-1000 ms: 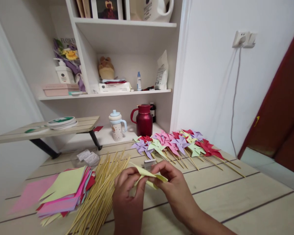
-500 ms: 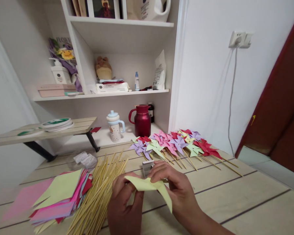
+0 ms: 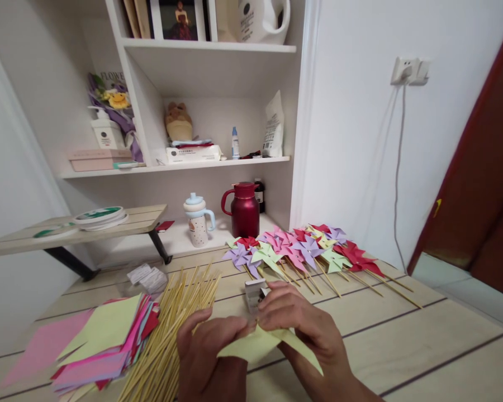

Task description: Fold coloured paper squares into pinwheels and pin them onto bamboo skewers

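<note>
Between my two hands is a pale yellow paper pinwheel point(image 3: 254, 345), partly folded, its points bending down toward me. My left hand point(image 3: 212, 349) pinches its left side near the centre. The fingers of my right hand point(image 3: 304, 329) close over the top and right side. What lies under my fingertips at the centre is hidden. Just beyond my hands stands a small open box point(image 3: 255, 295) with dark bits inside. Left of my left hand lies a heap of thin wooden sticks point(image 3: 167, 329), and past it a stack of coloured paper sheets point(image 3: 109, 326).
Finished pinwheels point(image 3: 305, 248) on sticks lie along the table's far right side. A red jug point(image 3: 245, 211) and a lidded cup point(image 3: 198, 223) stand behind the table point(image 3: 402, 335). At left are a clear bag with white packets point(image 3: 148, 277) and a small raised stand point(image 3: 145, 218).
The yellow paper has tipped and sunk slightly, with its points spreading lower and to the right. My left fingers have moved in over its top edge. The view has tilted up slightly.
</note>
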Tool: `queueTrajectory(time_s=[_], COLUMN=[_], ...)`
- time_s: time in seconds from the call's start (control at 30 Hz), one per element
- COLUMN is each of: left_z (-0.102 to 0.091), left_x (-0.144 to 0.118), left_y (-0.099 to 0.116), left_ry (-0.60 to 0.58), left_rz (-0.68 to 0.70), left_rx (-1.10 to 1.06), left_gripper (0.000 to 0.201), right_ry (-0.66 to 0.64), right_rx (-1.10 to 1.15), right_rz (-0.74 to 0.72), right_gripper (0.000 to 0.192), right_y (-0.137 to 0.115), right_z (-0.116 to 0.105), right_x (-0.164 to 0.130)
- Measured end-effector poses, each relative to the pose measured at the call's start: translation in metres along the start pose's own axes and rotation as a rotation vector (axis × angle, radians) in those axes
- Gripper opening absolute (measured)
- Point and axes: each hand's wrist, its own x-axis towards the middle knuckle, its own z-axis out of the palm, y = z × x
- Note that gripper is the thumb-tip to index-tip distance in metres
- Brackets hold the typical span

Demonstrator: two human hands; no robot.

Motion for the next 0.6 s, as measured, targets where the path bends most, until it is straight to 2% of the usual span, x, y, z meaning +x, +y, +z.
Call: queueTrajectory(time_s=[0.13,0.4,0.53,0.6], left_z=[0.001,-0.003,0.005,0.010], left_x=[0.001,0.006,-0.001,-0.004], left_y=[0.005,0.003,0.005,0.005], left_ry=[0.046,0.044,0.071,0.042], left_rz=[-0.058,0.029,-0.131,-0.245], left_rx=[0.011,0.024,-0.016,-0.066], left_gripper=[0.023,0.015,0.019,0.022], right_ry=[0.022,0.008,-0.012,-0.009], right_rx=[0.008,-0.016,-0.017,0.002], right_rz=[-0.015,-0.035,-0.063,-0.012], right_gripper=[0.012,0.009,0.008,0.008], right_y=[0.003,0.001,0.005,0.008], right_z=[0.000,0.001,0.000,0.001], right_x=[-0.004,-0.001,0.001,-0.001])
